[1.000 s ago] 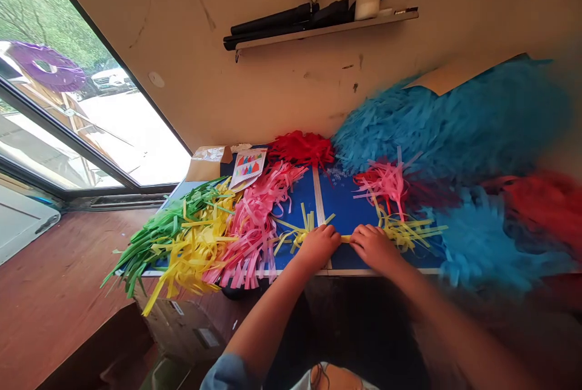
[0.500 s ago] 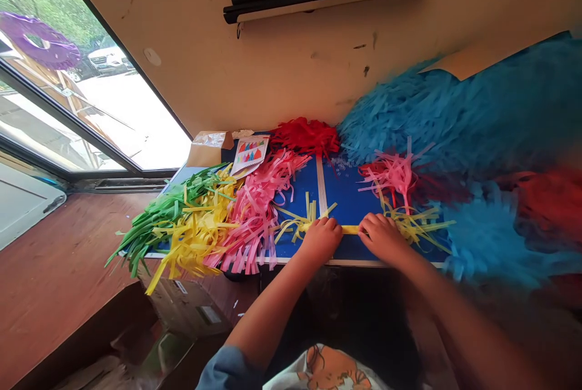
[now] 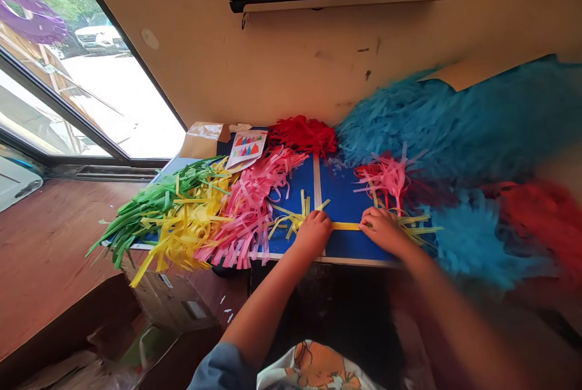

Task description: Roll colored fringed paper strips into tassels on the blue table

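A yellow paper tassel point(image 3: 345, 226) lies across the front of the blue table, its middle drawn into a narrow band between my hands. My left hand point(image 3: 315, 229) is closed on the band's left part, with cut fringe fanning out past it. Around the right part are the curled fingers of my right hand point(image 3: 382, 229), and more yellow fringe spreads beyond that wrist. A pink tassel point(image 3: 393, 178) lies just behind my right hand. To the left of my left hand are heaps of pink tassels point(image 3: 254, 202), yellow tassels point(image 3: 200, 217) and green tassels point(image 3: 154, 199).
Red tassels point(image 3: 302, 134) and a printed card point(image 3: 248, 147) lie at the table's back edge. Big blue fringe bundles point(image 3: 409, 117) fill the right side against the wall. A shelf point(image 3: 345, 3) hangs above. An open cardboard box point(image 3: 173, 299) stands on the floor at left.
My hands have moved slightly apart, so a longer stretch of the yellow band shows between them. The whole view has shifted a little.
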A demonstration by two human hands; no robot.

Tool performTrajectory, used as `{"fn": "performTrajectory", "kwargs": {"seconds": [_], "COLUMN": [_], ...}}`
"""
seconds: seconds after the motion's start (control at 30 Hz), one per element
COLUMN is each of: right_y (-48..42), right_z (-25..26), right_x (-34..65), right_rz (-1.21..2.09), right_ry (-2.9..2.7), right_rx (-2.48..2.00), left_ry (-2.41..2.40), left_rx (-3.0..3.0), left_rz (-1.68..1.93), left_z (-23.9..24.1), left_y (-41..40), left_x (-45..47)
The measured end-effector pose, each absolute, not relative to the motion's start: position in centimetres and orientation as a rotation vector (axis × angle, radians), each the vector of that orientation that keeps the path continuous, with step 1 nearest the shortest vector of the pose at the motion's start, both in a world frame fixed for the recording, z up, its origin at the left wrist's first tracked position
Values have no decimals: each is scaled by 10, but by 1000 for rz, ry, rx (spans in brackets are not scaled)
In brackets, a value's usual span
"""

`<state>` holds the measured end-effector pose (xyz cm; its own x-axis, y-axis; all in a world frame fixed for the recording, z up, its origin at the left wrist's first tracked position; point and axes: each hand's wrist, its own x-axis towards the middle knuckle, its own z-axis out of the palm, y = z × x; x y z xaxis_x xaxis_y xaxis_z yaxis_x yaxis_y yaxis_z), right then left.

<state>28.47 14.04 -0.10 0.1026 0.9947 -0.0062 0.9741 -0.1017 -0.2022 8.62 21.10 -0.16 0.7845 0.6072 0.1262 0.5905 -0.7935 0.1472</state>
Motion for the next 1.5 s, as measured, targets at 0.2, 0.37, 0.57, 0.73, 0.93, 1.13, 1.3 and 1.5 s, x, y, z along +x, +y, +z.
{"fn": "performTrajectory", "kwargs": {"seconds": [0.2,0.37,0.57,0.73,0.93,1.13,1.3,1.5], "right_y": [149,156,163,167,175,168,163,165], "right_z": [6,10,16,19,22,24,25,25], "right_x": [281,279,276,277,273,243,231,236], "right_rz": [350,446,500,535,524,188,-28,-3], "right_ry": [-1922,-1903,-1917,-1950,-1954,-1797,-1732,-1732], "right_rx": [-2365,-2461,-2558,-2601,-2674,-2769,-2708,-2683], "left_ry": [1009,1033,1050,1054,1084,1128,1024,964], "left_rx": [2866,2919,2976,3030,3087,3127,3143,2918], "left_rz": [230,169,141,132,100,117,211,167], "left_z": [6,12,11,10,7,5,0,-12], "left_y": [221,228,228,226,223,214,185,159], "left_x": [73,65,66,65,71,82,99,112]}}
